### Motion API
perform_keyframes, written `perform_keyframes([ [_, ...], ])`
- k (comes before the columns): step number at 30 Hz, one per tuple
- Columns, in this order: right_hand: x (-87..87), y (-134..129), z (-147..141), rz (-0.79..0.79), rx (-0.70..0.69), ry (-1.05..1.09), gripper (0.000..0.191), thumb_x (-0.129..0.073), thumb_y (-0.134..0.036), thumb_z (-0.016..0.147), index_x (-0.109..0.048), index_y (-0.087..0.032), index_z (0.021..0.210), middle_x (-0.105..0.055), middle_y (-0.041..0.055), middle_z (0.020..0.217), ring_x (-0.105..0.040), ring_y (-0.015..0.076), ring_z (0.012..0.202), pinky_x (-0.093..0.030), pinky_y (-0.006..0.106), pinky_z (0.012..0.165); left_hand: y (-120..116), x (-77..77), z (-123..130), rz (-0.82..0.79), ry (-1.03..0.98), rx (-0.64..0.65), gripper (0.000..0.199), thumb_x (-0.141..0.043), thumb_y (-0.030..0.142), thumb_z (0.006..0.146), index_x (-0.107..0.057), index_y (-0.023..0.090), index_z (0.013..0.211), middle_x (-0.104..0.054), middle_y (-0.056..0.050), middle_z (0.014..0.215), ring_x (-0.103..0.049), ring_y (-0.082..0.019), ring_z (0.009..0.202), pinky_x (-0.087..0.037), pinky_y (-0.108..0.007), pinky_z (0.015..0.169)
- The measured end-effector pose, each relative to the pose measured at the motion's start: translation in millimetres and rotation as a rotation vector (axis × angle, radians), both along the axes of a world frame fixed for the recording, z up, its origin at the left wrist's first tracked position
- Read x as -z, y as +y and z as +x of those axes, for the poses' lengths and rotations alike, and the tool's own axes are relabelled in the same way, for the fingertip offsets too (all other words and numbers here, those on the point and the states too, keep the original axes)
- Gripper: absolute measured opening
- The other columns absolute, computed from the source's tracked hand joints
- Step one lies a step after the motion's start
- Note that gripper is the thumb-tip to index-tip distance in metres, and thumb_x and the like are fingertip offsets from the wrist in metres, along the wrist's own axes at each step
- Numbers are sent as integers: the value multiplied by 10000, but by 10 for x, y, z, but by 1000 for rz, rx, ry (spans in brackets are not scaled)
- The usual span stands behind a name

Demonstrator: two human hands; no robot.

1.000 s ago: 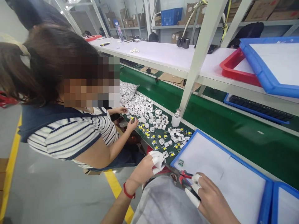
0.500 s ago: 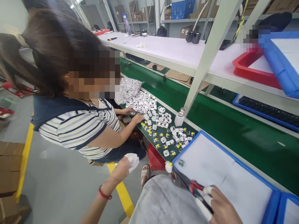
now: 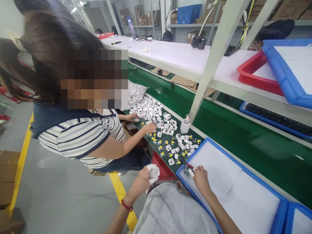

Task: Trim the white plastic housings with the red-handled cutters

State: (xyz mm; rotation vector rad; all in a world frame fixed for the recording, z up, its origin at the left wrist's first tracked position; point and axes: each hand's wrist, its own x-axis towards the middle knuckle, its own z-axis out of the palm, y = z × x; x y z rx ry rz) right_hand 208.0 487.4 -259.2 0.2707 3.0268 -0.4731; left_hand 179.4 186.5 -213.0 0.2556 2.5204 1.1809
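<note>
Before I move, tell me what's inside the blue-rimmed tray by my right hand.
The blue-rimmed tray holds a white sheet and, near its left corner, a small green board. Your right hand covers part; anything under the sheet is hidden.

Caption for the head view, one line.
Left hand holds a white housing; right hand works pliers near yellow-centred boards.
</note>
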Motion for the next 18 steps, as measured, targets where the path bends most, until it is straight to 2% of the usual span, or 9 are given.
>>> perform_keyframes([
  [4,64,-5,8,30,-31,-78,324,-444,59,769,-711,-105,687,-726,132,788,-666,235,900,-472,305,781,-43,-12,-55,-51,-44,17,438,-631,171,796,-621,81,1225,-706,-201,1225,-670,-281,1117,-533,-439,1014],
  [6,93,-13,11,7,-30,-84,340,-434,80,751,-722,-97,726,-733,133,811,-673,229,896,-483,294,801,-26,39,-98,-63,-52,28,454,-645,179,791,-614,79,1233,-708,-197,1216,-669,-280,1095,-535,-433,990],
  [10,138,-41,32,-9,16,-98,368,-421,89,754,-738,-89,812,-754,147,893,-705,237,942,-518,283,837,85,330,-233,24,-51,20,432,-678,161,731,-634,116,1159,-725,-155,1149,-675,-241,1005,-551,-414,947],
  [12,153,-41,67,-37,36,-71,314,-441,5,826,-738,-93,799,-754,163,888,-713,257,939,-538,302,834,181,528,-327,96,0,-41,382,-697,140,685,-651,128,1064,-715,-149,1127,-672,-242,1016,-552,-434,969],
  [14,165,-18,133,-104,66,-10,313,-448,-130,898,-739,-110,782,-752,168,864,-716,273,913,-556,325,814,304,690,-429,159,45,-126,385,-700,139,673,-645,124,1054,-696,-159,1150,-675,-247,1040,-558,-445,974],
  [16,175,25,236,-190,103,88,368,-424,-243,931,-744,-125,792,-750,165,844,-719,276,879,-574,342,793,443,776,-532,187,64,-178,408,-686,159,701,-633,113,1104,-696,-163,1162,-677,-250,1054,-547,-447,994],
  [18,182,76,374,-259,140,217,429,-381,-308,940,-749,-124,821,-750,165,825,-722,276,823,-591,359,756,583,784,-633,180,90,-176,366,-666,185,742,-638,116,1100,-716,-148,1121,-665,-259,1051,-521,-455,1013],
])
